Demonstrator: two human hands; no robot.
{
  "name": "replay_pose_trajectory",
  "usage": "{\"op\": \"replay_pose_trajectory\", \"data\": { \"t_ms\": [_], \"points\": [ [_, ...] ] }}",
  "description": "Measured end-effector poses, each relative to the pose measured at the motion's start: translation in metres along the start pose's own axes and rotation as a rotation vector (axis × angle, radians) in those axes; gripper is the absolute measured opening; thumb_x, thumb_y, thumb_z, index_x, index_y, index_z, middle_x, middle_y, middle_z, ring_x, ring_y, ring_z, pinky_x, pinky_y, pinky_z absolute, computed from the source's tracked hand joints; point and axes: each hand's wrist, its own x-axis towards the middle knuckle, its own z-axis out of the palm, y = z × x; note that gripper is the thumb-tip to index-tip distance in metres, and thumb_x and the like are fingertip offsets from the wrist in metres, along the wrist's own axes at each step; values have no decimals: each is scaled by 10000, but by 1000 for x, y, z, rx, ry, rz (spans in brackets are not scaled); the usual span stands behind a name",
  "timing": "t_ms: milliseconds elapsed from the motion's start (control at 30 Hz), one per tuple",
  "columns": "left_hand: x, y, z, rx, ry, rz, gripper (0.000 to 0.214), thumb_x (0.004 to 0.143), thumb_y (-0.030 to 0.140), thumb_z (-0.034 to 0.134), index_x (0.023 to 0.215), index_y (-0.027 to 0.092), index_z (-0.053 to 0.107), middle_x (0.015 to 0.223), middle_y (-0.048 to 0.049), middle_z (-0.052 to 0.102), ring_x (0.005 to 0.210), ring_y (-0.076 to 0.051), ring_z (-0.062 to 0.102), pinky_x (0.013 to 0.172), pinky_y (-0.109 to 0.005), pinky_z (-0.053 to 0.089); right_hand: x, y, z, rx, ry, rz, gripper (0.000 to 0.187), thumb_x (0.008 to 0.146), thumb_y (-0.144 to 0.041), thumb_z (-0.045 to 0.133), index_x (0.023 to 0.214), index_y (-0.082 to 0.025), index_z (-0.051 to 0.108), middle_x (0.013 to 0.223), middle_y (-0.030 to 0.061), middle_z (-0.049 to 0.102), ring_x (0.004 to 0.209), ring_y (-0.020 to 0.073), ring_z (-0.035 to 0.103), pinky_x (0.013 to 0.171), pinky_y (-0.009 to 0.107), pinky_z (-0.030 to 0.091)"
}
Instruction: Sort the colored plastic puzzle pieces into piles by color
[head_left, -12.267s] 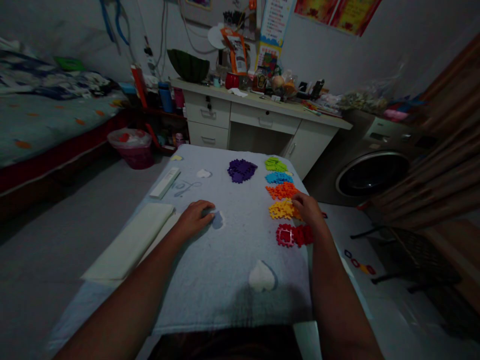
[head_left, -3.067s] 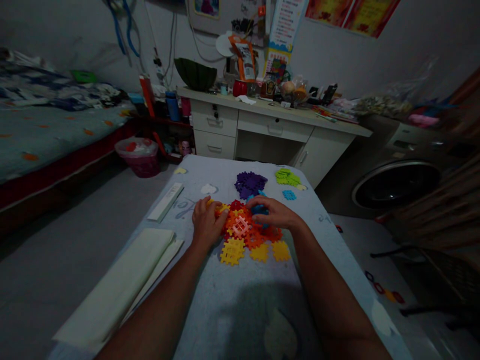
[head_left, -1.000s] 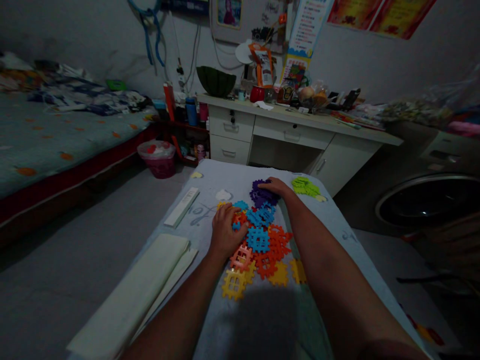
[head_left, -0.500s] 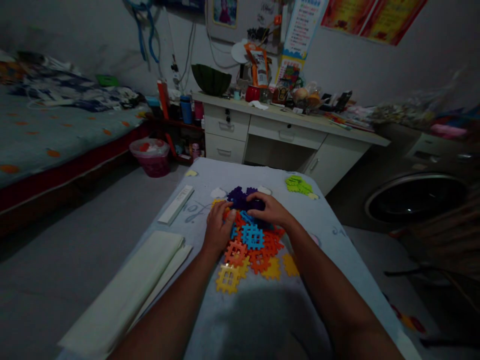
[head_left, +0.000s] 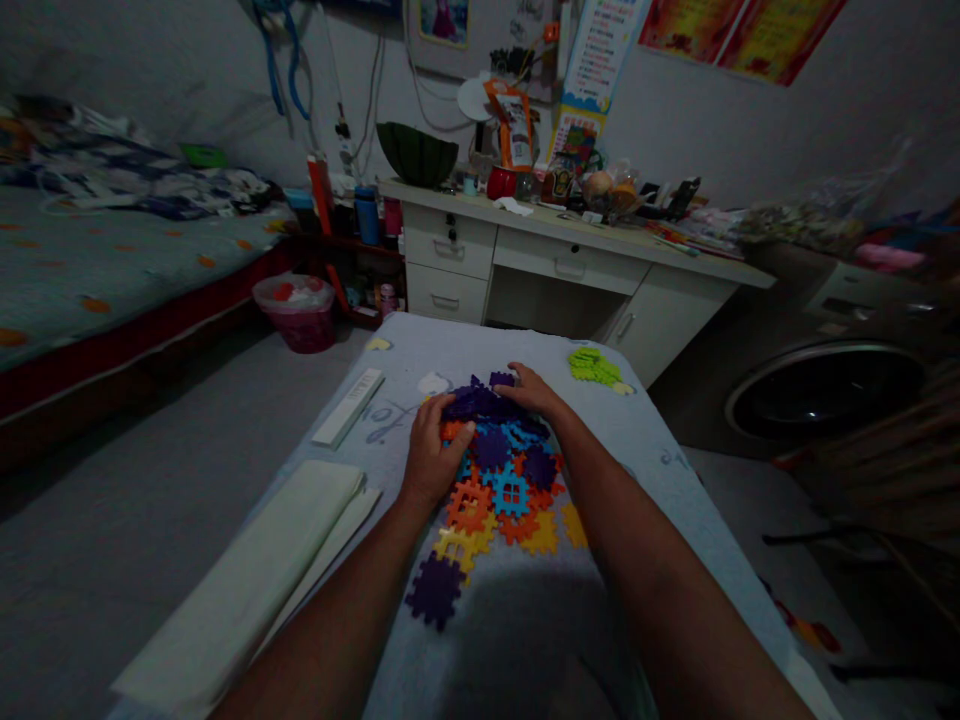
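Observation:
A mixed heap of plastic interlocking tiles (head_left: 504, 488) in purple, blue, orange, red and yellow lies mid-table on the pale cloth (head_left: 517, 630). My left hand (head_left: 430, 452) rests on the heap's left side, fingers curled against the purple tiles (head_left: 474, 403) at the far end. My right hand (head_left: 534, 394) lies flat on the same purple tiles from the right, fingers stretched out. One purple tile (head_left: 434, 590) sits apart, close to me. A small green pile (head_left: 594, 367) stays at the far right corner.
A white flat box (head_left: 348, 407) and a folded pale sheet (head_left: 247, 575) lie along the table's left side. A white desk (head_left: 570, 262) with clutter stands beyond. A bed (head_left: 97, 270) is at left, a washing machine (head_left: 825, 385) at right, a pink bin (head_left: 296, 312) on the floor.
Both hands have pushed the purple tiles toward me over the heap. Purple pieces now lie spread across the blue and orange ones, and one purple tile has landed at the near end.

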Motion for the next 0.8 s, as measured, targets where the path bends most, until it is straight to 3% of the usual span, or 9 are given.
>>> {"op": "replay_pose_trajectory", "data": {
  "t_ms": [133, 333, 467, 600, 633, 700, 800],
  "points": [
    [0, -3, 2, 92, -32, -8, 469, 849, 421, 599, 1264, 213, 538, 1350, -122, 496, 1328, -288, 436, 1144, -503, 328, 4, 5, 13, 23, -52, -100, 582, 742, -343, 731, 1274, -174, 564, 1227, 116, 596, 1121, 231, 558, 1021, 385, 408],
    [-1, -5, 3, 137, -48, -50, 480, 867, 445, 574, 1280, 203, 542, 1394, -136, 450, 1353, -292, 406, 1152, -499, 321, -24, 7, -3, 389, -207, -250, 441, 734, -235, 661, 1168, -190, 596, 949, 5, 581, 763, 125, 537, 744, 275, 465],
    [-1, -6, 3, 105, -30, -45, 440, 909, 476, 495, 1256, 216, 570, 1402, -119, 442, 1359, -281, 401, 1167, -497, 301, -54, -5, -25, 557, -408, -367, 383, 779, -280, 671, 1148, -192, 622, 960, 10, 609, 819, 129, 563, 774, 274, 462],
    [-1, -6, 2, 91, -43, -46, 432, 938, 494, 417, 1222, 225, 602, 1390, -108, 467, 1352, -278, 408, 1165, -511, 299, -73, -14, -54, 546, -643, -511, 327, 813, -369, 682, 1079, -179, 695, 1046, 49, 676, 988, 176, 603, 917, 339, 452],
    [-1, -6, 2, 97, -49, -49, 433, 940, 497, 409, 1210, 226, 612, 1387, -107, 473, 1348, -279, 412, 1162, -517, 301, -72, -11, -61, 542, -629, -525, 313, 816, -388, 674, 1042, -174, 712, 1062, 57, 684, 1022, 188, 605, 952, 356, 440],
    [-1, -5, 2, 114, -65, -41, 426, 933, 505, 420, 1178, 228, 632, 1377, -105, 483, 1335, -283, 426, 1154, -524, 310, -60, 4, -73, 523, -461, -462, 305, 817, -414, 646, 983, -170, 725, 1054, 68, 696, 1036, 207, 612, 987, 382, 428],
    [-1, -5, 2, 151, -81, -9, 408, 898, 513, 494, 1139, 224, 653, 1374, -112, 486, 1327, -296, 435, 1145, -527, 321, -27, 41, -88, 349, 53, -144, 325, 810, -408, 593, 999, -168, 703, 1035, 86, 689, 1000, 228, 615, 960, 408, 448]
  ]
}}
